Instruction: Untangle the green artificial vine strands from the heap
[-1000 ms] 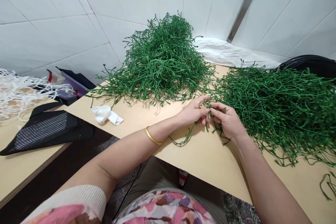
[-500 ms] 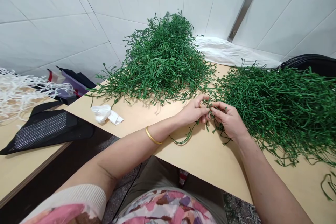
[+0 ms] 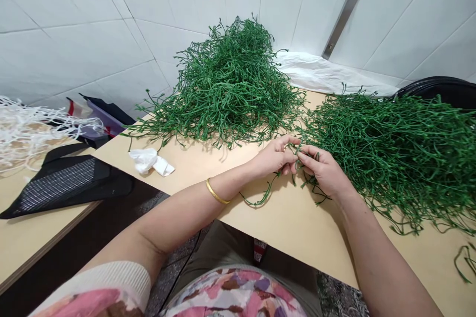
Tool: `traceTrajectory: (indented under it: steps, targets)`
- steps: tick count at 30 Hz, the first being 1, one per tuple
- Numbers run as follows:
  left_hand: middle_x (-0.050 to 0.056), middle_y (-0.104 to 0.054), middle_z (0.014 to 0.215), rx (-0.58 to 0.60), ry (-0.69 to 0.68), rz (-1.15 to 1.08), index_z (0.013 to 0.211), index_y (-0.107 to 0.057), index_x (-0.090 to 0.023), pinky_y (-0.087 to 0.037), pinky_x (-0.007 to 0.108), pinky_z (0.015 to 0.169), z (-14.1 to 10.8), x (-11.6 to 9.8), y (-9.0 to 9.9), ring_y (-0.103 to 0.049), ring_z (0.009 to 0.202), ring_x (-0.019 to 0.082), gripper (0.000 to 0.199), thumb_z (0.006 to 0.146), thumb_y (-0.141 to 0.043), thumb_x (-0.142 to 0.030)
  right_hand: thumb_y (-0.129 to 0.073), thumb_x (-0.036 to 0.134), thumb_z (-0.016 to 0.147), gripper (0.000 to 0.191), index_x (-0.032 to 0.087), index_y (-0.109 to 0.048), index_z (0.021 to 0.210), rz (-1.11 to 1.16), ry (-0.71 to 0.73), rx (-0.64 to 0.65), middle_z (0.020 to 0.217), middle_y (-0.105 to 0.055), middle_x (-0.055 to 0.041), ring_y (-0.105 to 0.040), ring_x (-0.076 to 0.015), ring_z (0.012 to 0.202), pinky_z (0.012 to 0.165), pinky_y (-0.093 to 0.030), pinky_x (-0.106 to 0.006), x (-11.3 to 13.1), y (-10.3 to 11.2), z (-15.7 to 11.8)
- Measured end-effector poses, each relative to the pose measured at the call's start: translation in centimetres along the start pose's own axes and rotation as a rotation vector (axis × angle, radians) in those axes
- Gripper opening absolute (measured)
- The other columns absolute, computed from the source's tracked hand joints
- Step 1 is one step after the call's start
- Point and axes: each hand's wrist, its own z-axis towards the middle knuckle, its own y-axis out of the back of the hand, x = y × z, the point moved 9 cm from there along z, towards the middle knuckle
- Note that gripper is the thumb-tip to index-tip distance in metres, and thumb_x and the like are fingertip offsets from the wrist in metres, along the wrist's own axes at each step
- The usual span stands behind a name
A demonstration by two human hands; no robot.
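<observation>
My left hand [image 3: 277, 157] and my right hand [image 3: 323, 168] meet over the front of the tan table, their fingertips close together. Both are pinched on a thin green cord [image 3: 298, 162], and the exact grip is partly hidden by the fingers. Loose lengths of green cord [image 3: 262, 200] with small knots trail onto the tabletop below my hands. Behind my left hand rises a tall heap of knotted green cords [image 3: 238, 79]. A second, wider pile of green cords [image 3: 401, 153] lies just right of my right hand.
A crumpled white tissue [image 3: 150, 162] lies near the left edge of the table [image 3: 208, 171]. Farther left, another table carries a black mesh piece [image 3: 61, 183] and white cords [image 3: 33, 129]. White cloth [image 3: 327, 72] lies along the tiled wall under a metal bracket [image 3: 344, 17].
My right fingers have shifted slightly, and a bit of green cord now shows upright between them. My left hand stays almost in place; the piles have not moved.
</observation>
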Motion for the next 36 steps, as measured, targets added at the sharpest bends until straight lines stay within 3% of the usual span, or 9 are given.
traceTrajectory:
  steps: [5, 10, 14, 21, 26, 29, 36]
  targets:
    - [-0.004, -0.055, 0.049, -0.076, 0.011, -0.018, 0.097, -0.048, -0.014, -0.031, 0.016, 0.038, 0.4, 0.3, 1.0, -0.042, 0.035, 0.005, 0.030, 0.067, -0.049, -0.009, -0.058, 0.040, 0.075, 0.025, 0.017, -0.050, 0.069, -0.035, -0.033, -0.001, 0.057, -0.044, 0.0053, -0.027, -0.0048, 0.046, 0.043, -0.018, -0.021, -0.2, 0.3, 0.0]
    - [-0.002, -0.054, 0.051, -0.047, 0.033, 0.015, 0.073, -0.053, -0.012, -0.031, 0.016, 0.039, 0.6, 0.7, 0.8, -0.044, 0.037, 0.004, 0.006, 0.070, -0.049, -0.010, -0.060, 0.041, 0.071, 0.026, 0.017, -0.048, 0.069, -0.008, -0.055, -0.044, 0.058, -0.048, 0.0048, -0.027, -0.0041, 0.044, 0.041, -0.018, -0.020, 0.0, 0.2, -0.1]
    - [-0.004, -0.052, 0.052, -0.069, 0.050, -0.005, 0.068, -0.049, -0.013, -0.030, 0.016, 0.039, 0.5, 0.9, 0.8, -0.044, 0.038, 0.003, 0.007, 0.069, -0.047, -0.006, -0.062, 0.040, 0.067, 0.026, 0.017, -0.049, 0.068, -0.002, -0.081, -0.099, 0.054, -0.046, 0.0060, -0.028, -0.0038, 0.042, 0.040, -0.018, -0.020, -0.2, 0.3, -0.3]
    - [-0.004, -0.051, 0.052, -0.094, 0.053, -0.016, 0.069, -0.049, -0.013, -0.021, 0.016, 0.035, 0.5, 0.5, 1.0, -0.032, 0.035, 0.001, 0.010, 0.067, -0.046, -0.004, -0.062, 0.036, 0.067, 0.022, 0.018, -0.050, 0.068, -0.180, -0.042, -0.273, 0.050, -0.041, 0.0070, -0.028, -0.0048, 0.042, 0.040, -0.019, -0.020, 0.1, 2.0, -0.6]
    - [-0.006, -0.043, 0.044, -0.058, 0.021, -0.051, 0.064, -0.046, -0.015, -0.018, 0.017, 0.037, 0.7, 0.6, 0.9, -0.028, 0.034, 0.002, 0.012, 0.072, -0.054, -0.020, -0.060, 0.036, 0.069, 0.025, 0.018, -0.053, 0.084, -0.129, -0.009, -0.223, 0.060, -0.048, 0.0048, -0.032, -0.0058, 0.046, 0.042, -0.023, -0.020, 0.6, 1.7, -0.6]
    - [-0.007, -0.039, 0.043, -0.071, -0.005, -0.026, 0.063, -0.045, -0.016, -0.020, 0.018, 0.038, 0.8, 0.8, 1.1, -0.030, 0.036, 0.003, 0.014, 0.069, -0.057, -0.020, -0.057, 0.038, 0.073, 0.028, 0.017, -0.054, 0.091, -0.240, 0.069, -0.202, 0.062, -0.048, 0.0037, -0.037, -0.0079, 0.051, 0.047, -0.028, -0.021, 1.6, 1.4, -0.7]
    - [-0.007, -0.038, 0.045, -0.070, 0.055, -0.013, 0.060, -0.042, -0.015, -0.012, 0.019, 0.040, 0.3, 0.5, 0.8, -0.022, 0.036, 0.001, 0.017, 0.069, -0.055, -0.020, -0.041, 0.030, 0.085, 0.019, 0.018, -0.055, 0.081, -0.728, 0.264, -0.255, 0.066, -0.054, -0.0003, -0.044, -0.0115, 0.058, 0.057, -0.033, -0.023, 3.4, 0.7, -1.0]
